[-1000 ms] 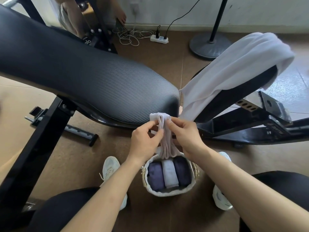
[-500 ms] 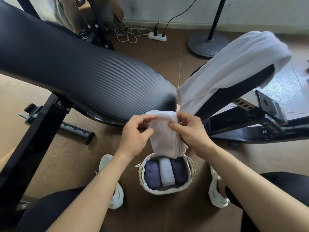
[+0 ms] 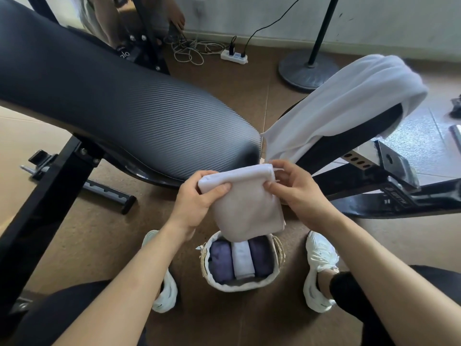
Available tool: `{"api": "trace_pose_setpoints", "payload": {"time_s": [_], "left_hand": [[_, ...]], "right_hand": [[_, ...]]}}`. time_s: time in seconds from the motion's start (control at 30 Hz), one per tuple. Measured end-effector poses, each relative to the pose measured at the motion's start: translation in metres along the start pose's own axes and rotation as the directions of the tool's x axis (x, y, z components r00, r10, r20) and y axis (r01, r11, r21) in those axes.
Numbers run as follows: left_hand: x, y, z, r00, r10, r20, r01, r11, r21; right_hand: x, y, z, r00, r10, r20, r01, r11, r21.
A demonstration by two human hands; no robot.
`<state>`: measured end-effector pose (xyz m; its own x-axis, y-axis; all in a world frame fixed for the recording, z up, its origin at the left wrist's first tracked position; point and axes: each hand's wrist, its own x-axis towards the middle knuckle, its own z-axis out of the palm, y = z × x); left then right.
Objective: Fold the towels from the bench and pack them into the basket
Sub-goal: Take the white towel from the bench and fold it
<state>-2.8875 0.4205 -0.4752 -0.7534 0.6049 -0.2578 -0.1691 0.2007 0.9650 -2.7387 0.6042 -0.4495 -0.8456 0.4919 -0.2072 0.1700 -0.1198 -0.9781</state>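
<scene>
- Across the upper left: black ribbed bench pad (image 3: 124,108) on a black frame, over a brown floor.
- Right of it: angled pad (image 3: 349,148), its black side showing under a draped towel (image 3: 344,106), white, laid along the top and hanging past both ends.
- Far floor by the wall: round stand base (image 3: 306,71) with an upright pole.
- Folded towel (image 3: 247,206): pale, held in the air just in front of the bench pad's near end, directly above the basket. Its lower edge overlaps the basket's far rim in view; contact cannot be told.
- Basket (image 3: 239,287): on the floor between the left shoe (image 3: 166,293) and the right shoe (image 3: 319,270), white lining. Inside, three rolled towels (image 3: 243,260) side by side: purple, white, purple.
- Left hand (image 3: 194,203): pinches the folded towel's upper left corner, thumb on the near face, fingers curled behind.
- Right hand (image 3: 296,193): pinches the upper right edge, thumb on the near face, fingers bent round the far side.
- Power strip (image 3: 234,56): white, on the floor near the wall, beside tangled cable.
</scene>
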Motion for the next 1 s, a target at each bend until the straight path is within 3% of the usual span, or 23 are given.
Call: {"api": "trace_pose_setpoints", "payload": {"time_s": [0.07,0.13,0.27,0.53,0.67,0.83,1.0], "left_hand": [[0.001,-0.001,0.003,0.995,0.007,-0.096,-0.002,0.999,0.047],[0.002,-0.001,0.005,0.983,0.028,-0.179,-0.011,0.995,0.094],[0.004,-0.002,0.004,0.964,0.088,-0.253,-0.028,0.973,0.231],[0.002,0.000,0.005,0.942,0.173,-0.288,-0.053,0.923,0.380],[0.001,0.002,0.005,0.961,0.179,-0.209,-0.101,0.936,0.338],[0.004,0.009,-0.001,0.984,0.178,0.028,-0.180,0.957,0.226],[0.001,0.007,-0.004,0.967,0.146,0.208,-0.220,0.891,0.398]], "right_hand": [[-0.003,0.000,0.004,0.995,-0.104,0.005,0.104,0.986,-0.131],[-0.006,-0.001,0.010,0.974,-0.194,0.115,0.218,0.939,-0.266],[-0.006,0.005,0.015,0.935,-0.241,0.259,0.348,0.759,-0.551],[-0.003,0.010,0.024,0.961,-0.163,0.222,0.273,0.672,-0.688],[-0.003,0.010,0.029,0.982,-0.125,0.144,0.189,0.724,-0.663],[0.003,0.001,0.028,0.997,-0.067,-0.027,0.045,0.867,-0.497],[0.004,0.000,0.026,0.999,-0.021,-0.049,0.000,0.917,-0.399]]}}
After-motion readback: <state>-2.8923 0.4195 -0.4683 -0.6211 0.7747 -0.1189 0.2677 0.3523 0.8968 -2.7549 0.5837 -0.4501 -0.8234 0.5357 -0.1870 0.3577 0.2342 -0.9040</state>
